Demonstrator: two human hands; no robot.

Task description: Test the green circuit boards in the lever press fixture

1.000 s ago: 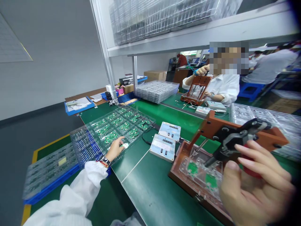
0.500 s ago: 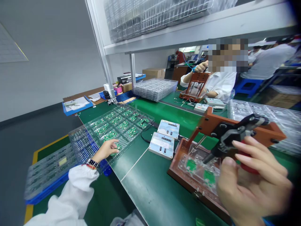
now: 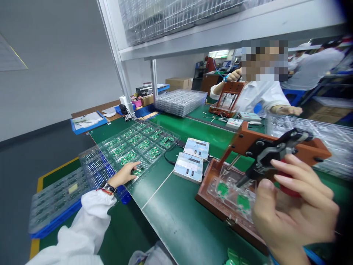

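Note:
My left hand point(image 3: 127, 174) reaches over the near corner of a clear plastic tray point(image 3: 150, 166), its thumb and fingers apart. Small green circuit boards point(image 3: 145, 145) fill the tray's pockets, and a few lie right at my fingertips. On the right, my right hand point(image 3: 296, 209) is wrapped round the red handle point(image 3: 286, 184) of a black toggle clamp point(image 3: 271, 154). That clamp is mounted on a brown test fixture point(image 3: 217, 167). Under the clamp, two green boards point(image 3: 223, 189) sit in the fixture's clear plate.
Two meter boxes point(image 3: 188, 167) with displays stand left of the fixture. Loose green boards point(image 3: 233, 257) lie at the bottom edge. Stacked clear trays point(image 3: 180, 102) are behind. Opposite, a co-worker point(image 3: 256, 95) sits at another fixture. More trays point(image 3: 59, 195) stand low at the left.
The view has shifted slightly. My hands keep nearly the same places at the tray and the clamp handle. The co-worker's lower hand has moved out to the right over the trays.

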